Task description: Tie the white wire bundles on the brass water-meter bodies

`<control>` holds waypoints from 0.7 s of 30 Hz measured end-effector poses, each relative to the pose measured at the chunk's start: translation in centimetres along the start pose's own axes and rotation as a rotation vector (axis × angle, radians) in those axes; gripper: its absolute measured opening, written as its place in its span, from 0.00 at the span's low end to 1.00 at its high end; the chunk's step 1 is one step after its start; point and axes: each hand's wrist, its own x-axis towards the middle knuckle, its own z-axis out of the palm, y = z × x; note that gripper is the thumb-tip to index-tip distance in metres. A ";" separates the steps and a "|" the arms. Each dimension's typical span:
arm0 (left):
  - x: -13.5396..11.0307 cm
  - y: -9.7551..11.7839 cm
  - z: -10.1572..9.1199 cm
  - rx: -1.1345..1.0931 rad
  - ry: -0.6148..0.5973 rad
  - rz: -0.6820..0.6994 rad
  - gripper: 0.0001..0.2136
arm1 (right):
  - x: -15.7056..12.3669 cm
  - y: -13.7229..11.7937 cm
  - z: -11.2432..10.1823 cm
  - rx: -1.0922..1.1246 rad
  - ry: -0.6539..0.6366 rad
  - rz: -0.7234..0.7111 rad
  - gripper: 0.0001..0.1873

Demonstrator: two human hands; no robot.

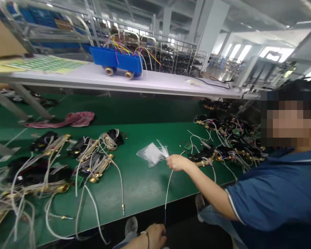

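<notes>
My left hand [156,236], with a dark band at the wrist, is at the bottom middle, below the table's front edge. Its fingers are curled closed around the lower end of a thin white cable [167,193]; the grip itself is partly hidden. The cable rises over the table edge towards a co-worker's hand [176,162]. That hand grips the gathered neck of a clear plastic bag [150,154] with white contents and thin white strands. My right hand is out of view.
Brass-and-black assemblies [101,167] with grey cables lie at the left, and more assemblies [223,152] at the right. A pink cloth [79,119] lies further back. Blue bins [116,58] stand on the shelf [168,81]. A co-worker [277,197] is close on the right.
</notes>
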 end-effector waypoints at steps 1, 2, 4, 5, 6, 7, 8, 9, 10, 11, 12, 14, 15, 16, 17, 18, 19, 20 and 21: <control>-0.5 -1.3 -1.3 -0.018 0.029 -0.010 0.14 | -1.2 -1.3 0.2 0.009 -0.033 -0.042 0.25; -0.9 -2.6 -2.5 -0.034 0.062 -0.026 0.13 | -2.6 -2.2 0.3 0.013 -0.064 -0.073 0.23; -1.4 -5.2 -4.5 -0.069 0.115 -0.046 0.13 | -5.1 -3.3 0.6 0.013 -0.118 -0.111 0.18; -1.6 -6.5 -5.3 -0.087 0.132 -0.051 0.13 | -6.0 -3.7 0.7 0.009 -0.140 -0.122 0.15; -1.7 -7.7 -6.0 -0.107 0.142 -0.052 0.13 | -6.5 -4.0 0.8 0.003 -0.162 -0.131 0.14; -1.8 -8.8 -6.5 -0.129 0.150 -0.049 0.13 | -6.6 -4.4 1.0 -0.004 -0.188 -0.139 0.13; -1.8 -9.8 -6.9 -0.151 0.157 -0.047 0.13 | -6.2 -4.7 1.2 -0.013 -0.217 -0.147 0.14; -1.8 -10.6 -7.3 -0.172 0.165 -0.045 0.13 | -5.3 -5.1 1.3 -0.024 -0.248 -0.153 0.15; -1.8 -11.4 -7.6 -0.193 0.176 -0.046 0.13 | -4.1 -5.4 1.4 -0.038 -0.277 -0.156 0.16; -1.7 -11.9 -7.8 -0.214 0.188 -0.048 0.13 | -2.6 -5.8 1.5 -0.055 -0.301 -0.157 0.17; -1.6 -12.4 -8.0 -0.238 0.200 -0.049 0.13 | -1.0 -6.1 1.5 -0.076 -0.313 -0.157 0.17; -1.4 -13.0 -8.2 -0.290 0.217 -0.047 0.13 | 2.4 -6.6 1.5 -0.115 -0.295 -0.156 0.18; -1.2 -13.2 -8.2 -0.316 0.225 -0.047 0.14 | 3.9 -6.8 1.5 -0.128 -0.275 -0.158 0.19; -1.0 -13.4 -8.2 -0.339 0.231 -0.048 0.14 | 5.4 -6.9 1.5 -0.137 -0.255 -0.160 0.20; -0.9 -13.4 -8.2 -0.360 0.236 -0.052 0.15 | 6.9 -7.0 1.6 -0.142 -0.232 -0.158 0.21; -0.7 -13.4 -8.1 -0.379 0.242 -0.059 0.16 | 8.2 -7.0 1.7 -0.144 -0.202 -0.149 0.23; -0.4 -13.4 -8.1 -0.396 0.250 -0.071 0.16 | 9.6 -7.0 1.9 -0.141 -0.163 -0.135 0.24; -0.2 -13.2 -8.0 -0.413 0.259 -0.087 0.17 | 10.9 -6.9 2.1 -0.128 -0.115 -0.119 0.25; 0.0 -13.0 -8.0 -0.429 0.266 -0.106 0.17 | 12.2 -6.7 2.2 -0.098 -0.072 -0.120 0.26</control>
